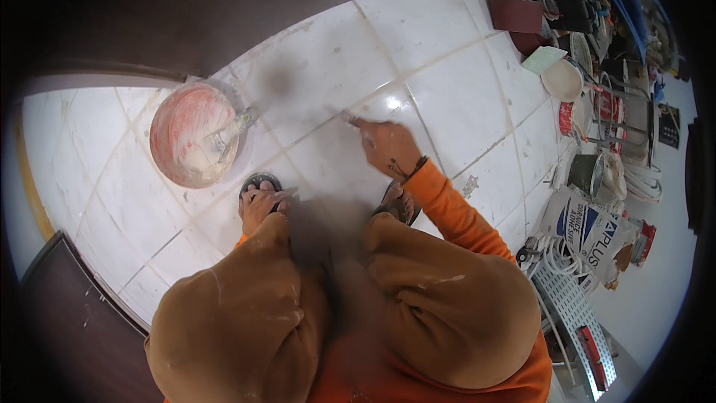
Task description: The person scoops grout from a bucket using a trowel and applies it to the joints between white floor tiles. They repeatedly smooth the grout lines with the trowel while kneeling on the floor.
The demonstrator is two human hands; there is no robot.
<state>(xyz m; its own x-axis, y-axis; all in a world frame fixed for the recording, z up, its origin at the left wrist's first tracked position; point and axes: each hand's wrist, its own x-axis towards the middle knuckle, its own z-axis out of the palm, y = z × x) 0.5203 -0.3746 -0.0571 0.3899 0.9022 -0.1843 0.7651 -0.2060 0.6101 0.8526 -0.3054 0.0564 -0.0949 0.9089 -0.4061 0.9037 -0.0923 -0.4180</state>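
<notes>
My right hand (389, 151) reaches out over the white tiled floor, its sleeve orange and a dark band at the wrist. Its fingers are closed, and a small thin tip shows at their end, too blurred to name. My left hand (259, 207) hangs low beside my left sandal (259, 180). The fingers there look curled, with a greyish edge next to them that I cannot make out. To the left of that hand stands a round reddish bowl (165, 138), smeared with pale paste. A tool with a paste-covered blade (212, 148) leans in it, its handle over the rim.
Along the right wall lie a white pail (562, 80), a printed sack (578, 227), coiled white cable (561, 256) and a perforated metal strip (576, 310). A dark panel (82, 321) is at lower left. A dark brown surface (224, 7) borders the floor ahead.
</notes>
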